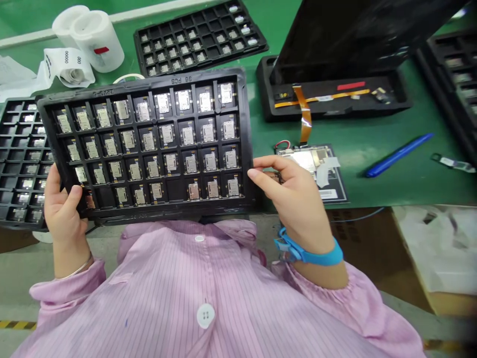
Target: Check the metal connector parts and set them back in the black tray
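Note:
A black compartment tray [175, 191] hangs tilted in front of my body, over the near edge of the green bench. Most of its pockets hold small silvery circuit parts; two in the bottom row have none. My left hand [67, 204] grips the tray's lower left corner, thumb on top and fingers beneath. On the right edge, my right hand [294, 194] pinches the rim between thumb and fingers, with a blue strap around that wrist. Just beyond the right hand lies a flat device with a metal board [309, 159], joined to an orange ribbon cable [305, 117].
More black trays of parts lie at the back [212, 36], far left [26, 154] and far right [460, 74]. A black fixture [335, 112] with a raised dark panel stands behind the device. A blue pen [398, 155] and white label rolls [97, 40] are on the bench.

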`<state>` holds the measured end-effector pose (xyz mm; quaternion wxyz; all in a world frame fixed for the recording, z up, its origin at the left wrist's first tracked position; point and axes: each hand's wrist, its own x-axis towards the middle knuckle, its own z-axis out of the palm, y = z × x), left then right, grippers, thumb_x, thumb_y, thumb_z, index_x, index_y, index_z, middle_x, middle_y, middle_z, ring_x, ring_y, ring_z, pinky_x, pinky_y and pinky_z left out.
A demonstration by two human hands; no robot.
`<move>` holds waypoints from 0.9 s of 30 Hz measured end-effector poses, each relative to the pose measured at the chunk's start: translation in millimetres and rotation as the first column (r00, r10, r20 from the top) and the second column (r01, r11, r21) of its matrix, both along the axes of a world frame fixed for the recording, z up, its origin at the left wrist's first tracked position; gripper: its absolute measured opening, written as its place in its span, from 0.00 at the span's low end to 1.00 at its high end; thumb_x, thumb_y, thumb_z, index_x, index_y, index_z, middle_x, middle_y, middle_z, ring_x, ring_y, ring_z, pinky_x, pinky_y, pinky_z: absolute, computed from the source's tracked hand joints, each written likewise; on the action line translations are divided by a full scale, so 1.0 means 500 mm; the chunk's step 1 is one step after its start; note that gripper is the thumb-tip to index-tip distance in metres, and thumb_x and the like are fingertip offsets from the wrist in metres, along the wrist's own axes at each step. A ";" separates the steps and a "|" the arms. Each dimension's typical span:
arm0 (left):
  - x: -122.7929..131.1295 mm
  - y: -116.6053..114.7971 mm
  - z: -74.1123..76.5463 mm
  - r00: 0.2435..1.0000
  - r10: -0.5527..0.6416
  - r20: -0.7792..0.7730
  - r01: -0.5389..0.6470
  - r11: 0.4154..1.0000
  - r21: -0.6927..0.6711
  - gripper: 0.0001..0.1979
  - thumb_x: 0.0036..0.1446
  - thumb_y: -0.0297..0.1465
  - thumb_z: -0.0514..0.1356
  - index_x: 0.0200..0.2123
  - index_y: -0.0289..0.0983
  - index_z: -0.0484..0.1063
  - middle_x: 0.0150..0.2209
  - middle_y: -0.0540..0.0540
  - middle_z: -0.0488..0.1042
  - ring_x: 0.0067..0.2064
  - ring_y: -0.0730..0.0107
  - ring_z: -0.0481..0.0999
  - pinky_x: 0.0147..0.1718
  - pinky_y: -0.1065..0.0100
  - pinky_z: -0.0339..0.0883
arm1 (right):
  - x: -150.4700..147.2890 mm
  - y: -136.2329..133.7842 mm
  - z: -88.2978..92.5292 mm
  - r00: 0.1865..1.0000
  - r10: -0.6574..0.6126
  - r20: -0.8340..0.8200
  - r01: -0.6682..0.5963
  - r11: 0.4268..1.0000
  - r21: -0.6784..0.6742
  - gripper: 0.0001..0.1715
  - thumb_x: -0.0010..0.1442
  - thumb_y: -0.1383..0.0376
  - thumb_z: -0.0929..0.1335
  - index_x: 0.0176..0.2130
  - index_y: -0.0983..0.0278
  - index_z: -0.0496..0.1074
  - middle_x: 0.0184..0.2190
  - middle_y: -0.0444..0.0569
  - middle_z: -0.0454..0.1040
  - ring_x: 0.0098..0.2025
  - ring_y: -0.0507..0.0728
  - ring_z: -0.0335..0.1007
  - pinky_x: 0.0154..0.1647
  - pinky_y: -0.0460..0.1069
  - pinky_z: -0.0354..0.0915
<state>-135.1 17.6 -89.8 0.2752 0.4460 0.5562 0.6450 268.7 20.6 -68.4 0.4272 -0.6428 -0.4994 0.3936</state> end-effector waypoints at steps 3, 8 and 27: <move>-0.003 -0.001 -0.002 1.000 0.024 -0.013 -0.024 0.999 -0.023 0.36 0.45 0.30 0.72 0.60 0.43 0.72 0.58 0.46 0.75 0.58 0.62 0.74 0.60 0.57 0.69 | 0.000 -0.010 0.012 1.000 0.004 -0.006 -0.004 1.000 0.003 0.09 0.58 0.59 0.71 0.39 0.59 0.75 0.28 0.44 0.69 0.29 0.55 0.65 0.27 0.50 0.58; -0.008 -0.002 -0.004 1.000 0.006 0.030 -0.005 0.999 -0.037 0.39 0.42 0.30 0.74 0.60 0.43 0.72 0.61 0.46 0.72 0.58 0.60 0.74 0.56 0.60 0.72 | -0.005 -0.028 0.036 0.999 -0.009 0.031 0.007 0.998 0.058 0.07 0.59 0.59 0.71 0.39 0.58 0.75 0.31 0.46 0.72 0.32 0.57 0.68 0.29 0.51 0.62; -0.008 -0.008 -0.002 0.999 0.019 0.051 -0.014 0.994 -0.112 0.36 0.49 0.31 0.72 0.62 0.46 0.70 0.53 0.45 0.77 0.32 0.76 0.75 0.36 0.68 0.80 | -0.004 -0.032 0.030 0.998 -0.009 0.054 0.007 0.999 0.041 0.06 0.60 0.58 0.71 0.39 0.55 0.75 0.32 0.47 0.72 0.28 0.57 0.64 0.24 0.51 0.58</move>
